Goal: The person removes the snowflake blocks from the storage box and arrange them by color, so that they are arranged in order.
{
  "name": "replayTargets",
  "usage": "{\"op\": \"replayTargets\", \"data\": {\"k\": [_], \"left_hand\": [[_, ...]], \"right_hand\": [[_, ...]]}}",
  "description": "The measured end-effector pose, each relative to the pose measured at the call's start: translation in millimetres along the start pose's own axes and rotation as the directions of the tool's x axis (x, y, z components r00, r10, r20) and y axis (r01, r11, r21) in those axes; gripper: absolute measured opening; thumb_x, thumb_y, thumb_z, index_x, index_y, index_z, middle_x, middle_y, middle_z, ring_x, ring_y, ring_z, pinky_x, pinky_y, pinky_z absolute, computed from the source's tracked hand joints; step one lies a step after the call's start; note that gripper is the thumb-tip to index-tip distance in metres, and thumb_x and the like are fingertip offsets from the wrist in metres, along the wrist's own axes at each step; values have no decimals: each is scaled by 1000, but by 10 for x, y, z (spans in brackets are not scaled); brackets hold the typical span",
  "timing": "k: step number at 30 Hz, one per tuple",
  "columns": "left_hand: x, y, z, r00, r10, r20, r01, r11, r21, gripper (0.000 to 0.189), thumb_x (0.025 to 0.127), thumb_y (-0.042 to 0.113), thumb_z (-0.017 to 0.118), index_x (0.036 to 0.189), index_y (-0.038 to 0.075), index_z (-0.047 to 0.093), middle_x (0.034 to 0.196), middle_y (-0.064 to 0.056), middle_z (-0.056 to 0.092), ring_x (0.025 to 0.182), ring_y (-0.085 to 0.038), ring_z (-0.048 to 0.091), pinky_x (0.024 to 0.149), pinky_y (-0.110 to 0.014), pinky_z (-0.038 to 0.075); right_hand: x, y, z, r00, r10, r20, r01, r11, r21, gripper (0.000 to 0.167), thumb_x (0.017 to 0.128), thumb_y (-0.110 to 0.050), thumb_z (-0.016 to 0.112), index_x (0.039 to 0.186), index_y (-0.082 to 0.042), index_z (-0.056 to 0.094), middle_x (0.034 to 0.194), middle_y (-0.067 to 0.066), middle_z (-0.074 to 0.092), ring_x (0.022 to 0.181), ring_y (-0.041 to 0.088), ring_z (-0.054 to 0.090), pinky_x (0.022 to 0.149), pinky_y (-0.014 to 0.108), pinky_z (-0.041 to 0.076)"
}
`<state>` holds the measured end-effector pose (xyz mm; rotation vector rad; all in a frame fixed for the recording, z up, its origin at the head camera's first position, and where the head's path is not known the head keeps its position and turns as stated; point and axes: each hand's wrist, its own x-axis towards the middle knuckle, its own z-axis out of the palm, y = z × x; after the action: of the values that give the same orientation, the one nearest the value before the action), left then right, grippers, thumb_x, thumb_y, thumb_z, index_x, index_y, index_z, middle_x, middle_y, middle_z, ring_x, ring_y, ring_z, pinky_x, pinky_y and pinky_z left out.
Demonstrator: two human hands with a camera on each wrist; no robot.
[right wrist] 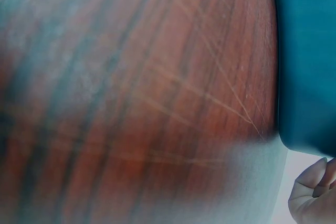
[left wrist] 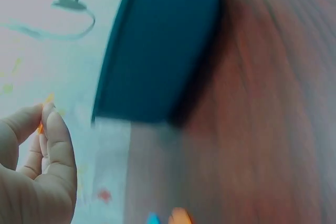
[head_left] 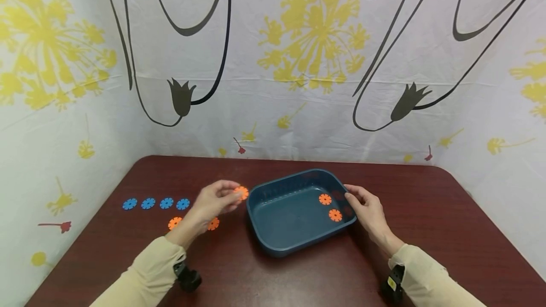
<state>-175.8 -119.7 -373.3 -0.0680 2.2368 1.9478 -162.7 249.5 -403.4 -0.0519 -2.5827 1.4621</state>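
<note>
Between the thumb and fingertips of my left hand (head_left: 210, 206) is an orange notched disc (head_left: 242, 193), pinched just outside the left rim of a dark blue plastic basin (head_left: 279, 253). The left wrist view shows this disc (left wrist: 50, 98) edge-on, mostly covered by the fingers. My right hand (head_left: 370, 214) grips the basin's right rim with thumb and fingers. Inside the basin, toward its right end, lie two orange discs, a rear disc (head_left: 325, 199) and a front disc (head_left: 335, 215). On the tabletop, an orange disc (head_left: 174, 222) and another orange disc (head_left: 213, 224) lie partly behind my left wrist.
A row of several blue notched discs (head_left: 148, 203) lies at the table's left. The dark red-brown table (head_left: 307, 278) has a patterned cloth (head_left: 298, 122) hanging behind it and at both sides.
</note>
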Motion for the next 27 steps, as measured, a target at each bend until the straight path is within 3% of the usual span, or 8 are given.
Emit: {"op": "replayTargets", "data": {"k": [4, 9, 14, 19, 22, 27], "left_hand": [[-75, -159, -375, 1000, -11, -27, 11, 1000, 8, 41, 90, 19, 64, 125, 1, 52, 103, -7, 65, 88, -16, 67, 79, -30, 55], [-142, -390, -843, 994, -10, -108, 20, 995, 97, 46, 93, 23, 60, 128, -2, 46, 95, 1, 66, 83, -10, 66, 75, -26, 55], [-221, -595, -1200, 983, -38, -179, 69, 983, 168, 49, 94, 23, 58, 130, -6, 44, 90, 3, 66, 77, -2, 65, 71, -23, 55], [-286, -718, -1400, 971, -88, -220, 129, 976, 177, 52, 91, 24, 62, 129, -8, 46, 84, 6, 67, 74, 1, 64, 69, -23, 55], [-305, -760, -1453, 965, -71, -253, 137, 957, 255, 50, 90, 25, 64, 125, -7, 50, 83, 4, 68, 71, -1, 64, 65, -23, 55], [-317, -783, -1491, 954, 9, -301, 141, 871, 471, 45, 87, 29, 68, 115, -5, 58, 80, -1, 69, 65, -7, 62, 57, -24, 51]], "right_hand": [[-5, 12, 5, 1000, 0, 4, 0, 1000, 4, 38, 96, -30, 54, 128, -11, 56, 91, 17, 60, 75, 21, 58, 60, 23, 46], [-4, 11, 4, 1000, -3, 7, 3, 1000, 9, 37, 96, -29, 54, 128, -10, 56, 91, 18, 59, 76, 22, 57, 60, 23, 46], [-1, -1, -2, 1000, -3, 8, 3, 1000, 3, 37, 96, -29, 54, 128, -10, 56, 91, 17, 59, 76, 23, 56, 60, 23, 45], [-1, -5, -10, 1000, -12, 9, 12, 1000, 0, 37, 97, -29, 53, 128, -10, 56, 90, 18, 59, 74, 23, 54, 57, 24, 43], [-3, -6, -13, 1000, -14, 6, 14, 1000, -3, 37, 97, -29, 53, 128, -10, 56, 90, 18, 58, 73, 23, 53, 57, 24, 42], [-9, -2, -11, 1000, -8, 7, 8, 1000, -6, 38, 97, -29, 53, 129, -10, 56, 89, 19, 58, 73, 24, 54, 57, 24, 42]]}}
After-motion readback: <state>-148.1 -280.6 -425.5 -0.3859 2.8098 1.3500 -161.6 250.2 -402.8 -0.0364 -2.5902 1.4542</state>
